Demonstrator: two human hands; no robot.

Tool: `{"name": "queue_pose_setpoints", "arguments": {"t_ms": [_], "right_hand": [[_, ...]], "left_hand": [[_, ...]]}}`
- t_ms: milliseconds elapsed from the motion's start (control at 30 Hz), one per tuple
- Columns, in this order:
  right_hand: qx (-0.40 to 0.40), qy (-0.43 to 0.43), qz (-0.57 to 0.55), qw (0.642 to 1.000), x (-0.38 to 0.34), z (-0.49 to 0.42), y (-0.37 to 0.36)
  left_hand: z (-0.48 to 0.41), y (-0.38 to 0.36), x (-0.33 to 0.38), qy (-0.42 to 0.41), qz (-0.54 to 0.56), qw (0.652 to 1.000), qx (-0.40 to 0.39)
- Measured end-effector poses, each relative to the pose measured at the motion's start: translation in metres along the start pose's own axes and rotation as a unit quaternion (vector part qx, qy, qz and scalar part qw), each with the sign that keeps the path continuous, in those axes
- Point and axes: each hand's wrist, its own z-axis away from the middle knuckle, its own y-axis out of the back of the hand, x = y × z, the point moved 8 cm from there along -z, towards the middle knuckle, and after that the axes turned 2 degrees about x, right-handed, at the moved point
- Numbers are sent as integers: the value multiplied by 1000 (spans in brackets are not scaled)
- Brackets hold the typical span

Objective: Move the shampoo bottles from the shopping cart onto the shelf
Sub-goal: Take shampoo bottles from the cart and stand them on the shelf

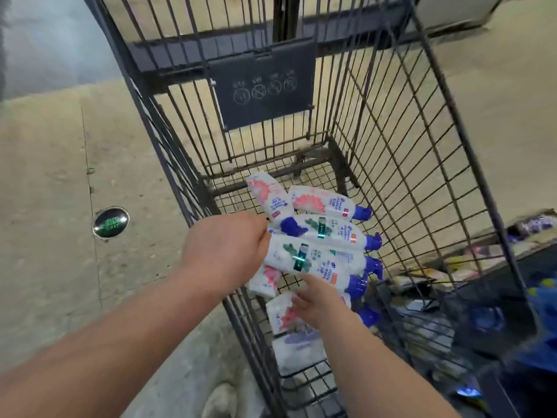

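A round metal disc [110, 222] sits in the floor. The left hand [224, 245] grips the base of a white bottle [313, 260] (green label, blue cap) inside the wire cart [422, 164]. The right hand [319, 300], fingers loosely spread, touches that bottle's underside above other bottles [324, 202]. The shelf [512, 257] stands rightmost.

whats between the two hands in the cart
In the head view, a white shampoo bottle with green print lies between the left hand and the right hand.
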Motion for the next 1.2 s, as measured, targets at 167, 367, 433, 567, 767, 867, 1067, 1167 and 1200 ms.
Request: {"name": "queue_pose_setpoints", "arguments": {"t_ms": [167,367,433,567,767,867,1067,1167,1200], "right_hand": [[36,46,-80,995,-3,-31,5],[74,17,-303,950,-9,-33,-3],[51,-14,-319,946,-12,-24,-11],[54,37,-285,956,-21,-18,-10],[104,184,-180,961,-62,34,17],[91,273,-103,952,-89,87,27],[55,411,-33,909,-125,218,46],[63,447,-14,892,-128,284,59],[64,457,-16,887,-126,305,64]], "left_hand": [[1,-3,1,-20,-1,1000,18],[4,-9,2,-38,-22,999,11],[4,-10,4,-40,-23,999,6],[3,-8,3,-34,-22,999,2],[3,-4,3,-20,-20,1000,-11],[4,-2,3,-12,-8,1000,-25],[13,14,7,-15,124,985,-116],[25,52,7,-8,172,980,-103],[33,64,8,-12,180,978,-105]]}}
